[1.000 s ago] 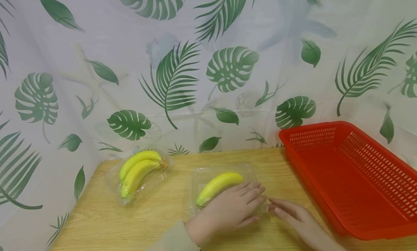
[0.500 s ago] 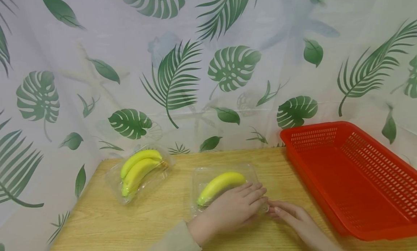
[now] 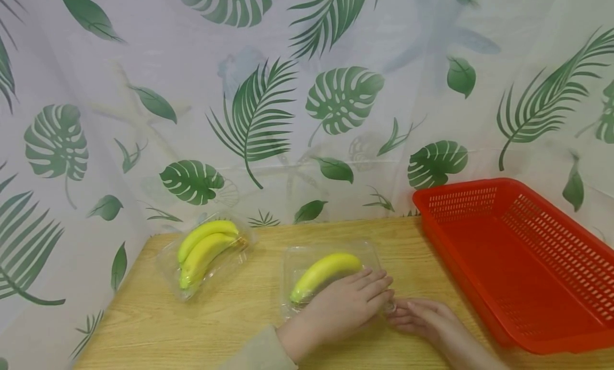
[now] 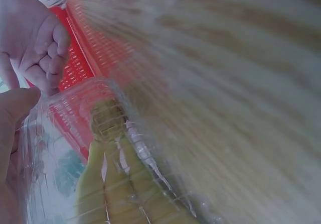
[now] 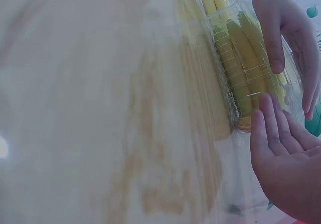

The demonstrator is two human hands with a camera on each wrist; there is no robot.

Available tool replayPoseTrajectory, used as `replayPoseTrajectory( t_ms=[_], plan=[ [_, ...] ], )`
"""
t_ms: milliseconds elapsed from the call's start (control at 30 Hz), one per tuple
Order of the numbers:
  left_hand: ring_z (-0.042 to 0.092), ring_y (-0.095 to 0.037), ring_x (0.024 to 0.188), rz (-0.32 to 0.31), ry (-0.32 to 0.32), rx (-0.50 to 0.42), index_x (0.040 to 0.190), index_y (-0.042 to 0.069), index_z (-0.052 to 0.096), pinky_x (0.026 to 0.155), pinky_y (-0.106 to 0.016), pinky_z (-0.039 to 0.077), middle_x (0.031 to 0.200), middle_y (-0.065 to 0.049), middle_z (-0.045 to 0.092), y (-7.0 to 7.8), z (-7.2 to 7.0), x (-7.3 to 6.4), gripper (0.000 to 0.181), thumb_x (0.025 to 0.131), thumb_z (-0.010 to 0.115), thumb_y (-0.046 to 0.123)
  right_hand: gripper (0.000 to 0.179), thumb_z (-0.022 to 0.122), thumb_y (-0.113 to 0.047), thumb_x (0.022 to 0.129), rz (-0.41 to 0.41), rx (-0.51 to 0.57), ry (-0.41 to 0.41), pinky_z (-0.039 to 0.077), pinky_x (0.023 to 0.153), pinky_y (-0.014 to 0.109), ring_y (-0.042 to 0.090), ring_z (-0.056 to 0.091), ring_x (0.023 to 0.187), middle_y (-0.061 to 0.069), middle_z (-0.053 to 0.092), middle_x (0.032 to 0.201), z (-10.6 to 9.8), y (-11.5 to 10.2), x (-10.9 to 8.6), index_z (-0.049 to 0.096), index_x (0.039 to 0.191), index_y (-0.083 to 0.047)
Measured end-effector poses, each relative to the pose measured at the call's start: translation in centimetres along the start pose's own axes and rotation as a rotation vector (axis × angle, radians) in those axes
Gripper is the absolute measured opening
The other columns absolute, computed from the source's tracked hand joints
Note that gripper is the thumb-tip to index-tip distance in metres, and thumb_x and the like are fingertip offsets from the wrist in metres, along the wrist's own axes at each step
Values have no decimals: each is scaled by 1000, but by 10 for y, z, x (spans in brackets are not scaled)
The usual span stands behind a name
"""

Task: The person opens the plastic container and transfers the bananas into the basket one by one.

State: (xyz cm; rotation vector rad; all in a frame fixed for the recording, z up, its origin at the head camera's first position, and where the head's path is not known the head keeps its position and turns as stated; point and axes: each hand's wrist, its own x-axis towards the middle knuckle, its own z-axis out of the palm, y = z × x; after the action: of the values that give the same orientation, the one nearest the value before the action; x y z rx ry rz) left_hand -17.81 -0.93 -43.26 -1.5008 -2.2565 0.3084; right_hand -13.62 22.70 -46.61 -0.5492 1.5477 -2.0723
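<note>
A clear plastic clamshell box (image 3: 292, 258) with bananas (image 3: 326, 274) inside lies in the middle of the table in the head view. My left hand (image 3: 338, 308) rests across its lid with fingers straight. The right hand (image 3: 427, 322) is at the box's right end, its fingertips touching or very near the corner. In the right wrist view the right hand's fingers (image 5: 273, 126) look extended beside the stem end of the bananas (image 5: 243, 68). The left wrist view shows the left thumb (image 4: 17, 106) at the box's edge and the stem end (image 4: 108, 118) through the plastic.
Another clear box with bananas (image 3: 206, 255) lies at the left of the wooden table (image 3: 201, 332). A red perforated basket (image 3: 518, 274) stands at the right, close to the right hand. Leaf-patterned sheeting (image 3: 288, 119) hangs behind the table.
The right hand's fingers have shifted slightly left, closer to the box's right corner and bending a little. My left hand stays on the lid. The box looks still.
</note>
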Motion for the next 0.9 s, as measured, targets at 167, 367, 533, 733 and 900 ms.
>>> replayPoseTrajectory(
  t_ms=[167,367,533,733,900],
  plan=[
    [32,-18,139,4,10,38,138,18,47,118,-32,22,146,-1,42,0,1,0,40,100,45,29,41,24,-13,105,28,84,-25,48,99,34,23,61,113,14,64,121,-1,1,1,54,129,1],
    [34,-17,138,6,27,68,137,18,48,117,-32,23,146,0,43,0,2,0,38,100,45,26,41,23,-11,105,34,174,-63,46,101,37,24,60,115,14,63,122,-3,3,2,56,128,-1],
    [34,-17,138,4,28,56,137,18,48,117,-32,23,146,0,43,1,1,0,38,99,45,23,40,24,-11,105,54,226,-72,45,102,38,23,59,116,13,63,123,-5,4,2,56,127,-1],
    [34,-17,138,-2,28,43,137,18,47,118,-32,18,146,-1,42,1,1,0,39,99,46,19,36,30,-11,104,113,223,-21,46,101,36,22,60,115,11,64,121,-5,4,2,59,124,-4],
    [37,-15,136,-5,49,37,136,19,50,117,-31,18,144,0,45,0,2,1,37,99,47,19,33,33,-10,103,129,227,8,47,100,35,20,61,113,10,65,119,-3,5,3,61,122,-6]
  ],
)
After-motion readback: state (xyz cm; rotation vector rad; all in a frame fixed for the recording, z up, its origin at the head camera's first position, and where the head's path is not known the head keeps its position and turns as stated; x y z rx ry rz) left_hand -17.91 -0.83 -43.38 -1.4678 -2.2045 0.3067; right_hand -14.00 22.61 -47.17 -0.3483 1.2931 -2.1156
